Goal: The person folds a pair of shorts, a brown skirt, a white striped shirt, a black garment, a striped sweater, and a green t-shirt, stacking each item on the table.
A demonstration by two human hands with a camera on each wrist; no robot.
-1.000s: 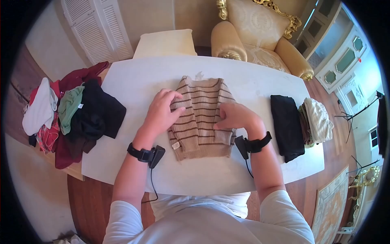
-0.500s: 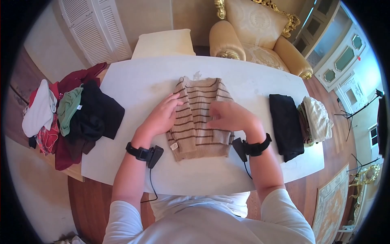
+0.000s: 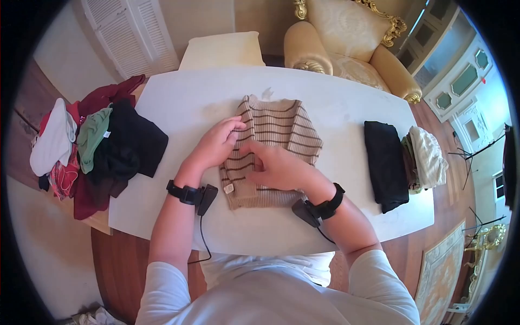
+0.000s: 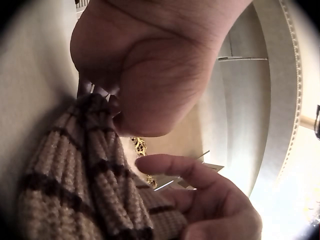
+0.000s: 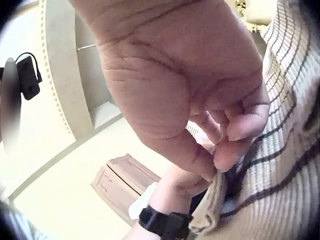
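Two groups of garments flank the work area: on the left we find a loose heap with a black garment (image 3: 143, 143), a green garment (image 3: 93, 132) and a white garment (image 3: 54, 135); on the right, a folded black garment (image 3: 385, 165) lies beside a cream garment (image 3: 428, 157). Between them, we locate the sweater (image 3: 273, 122) flat on the white counter (image 3: 344, 116), collar away from the person and hem toward the person. We identify it as beige ribbed knit with dark brown horizontal stripes and a small pale tag (image 3: 229, 188) near the lower left. We note the left grip (image 3: 215, 142) at the sweater's left edge; we cannot tell whether it is clamped on the knit. The right grip (image 3: 279, 167) is positioned over the left-centre of the sweater, thumb and forefinger apart. Compared with one second earlier, we observe that the right grip has moved across from the sweater's right side, while the left grip remains at the left edge.
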